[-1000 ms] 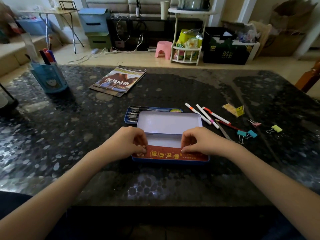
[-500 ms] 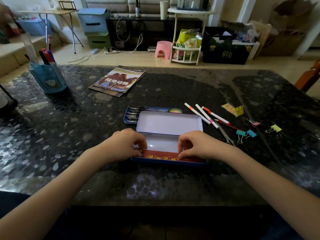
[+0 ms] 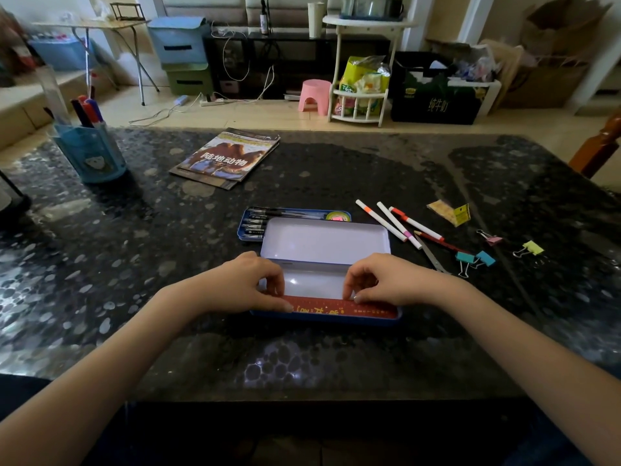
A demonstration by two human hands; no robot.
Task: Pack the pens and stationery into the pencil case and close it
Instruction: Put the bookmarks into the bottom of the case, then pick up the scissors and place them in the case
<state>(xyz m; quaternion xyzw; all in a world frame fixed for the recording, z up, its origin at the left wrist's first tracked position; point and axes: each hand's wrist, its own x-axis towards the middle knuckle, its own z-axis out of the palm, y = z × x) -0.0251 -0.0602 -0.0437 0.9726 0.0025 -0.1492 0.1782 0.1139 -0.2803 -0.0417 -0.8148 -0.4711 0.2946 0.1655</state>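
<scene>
Blue metal forms the pencil case (image 3: 331, 316), which is seen in the head view lying open near the front edge of the dark speckled table (image 3: 100, 264), its pale lid (image 3: 324, 242) folded back. A red ruler (image 3: 336, 307) is seated along the near wall of the case. It is pinched at one end by the left hand (image 3: 248, 284) and at the other by the right hand (image 3: 389, 280), fingers curled in each grip. Behind the lid a blue tray of pens (image 3: 265, 222) is partly covered. White markers (image 3: 393, 222), a red pencil (image 3: 440, 242) and binder clips (image 3: 475, 260) are spread to the right, with bare table around them. A magazine (image 3: 228, 158) and a blue pen holder (image 3: 90, 151) are set well back. Compared with a second earlier, less of the ruler's face is shown and it is set lower in the case.
</scene>
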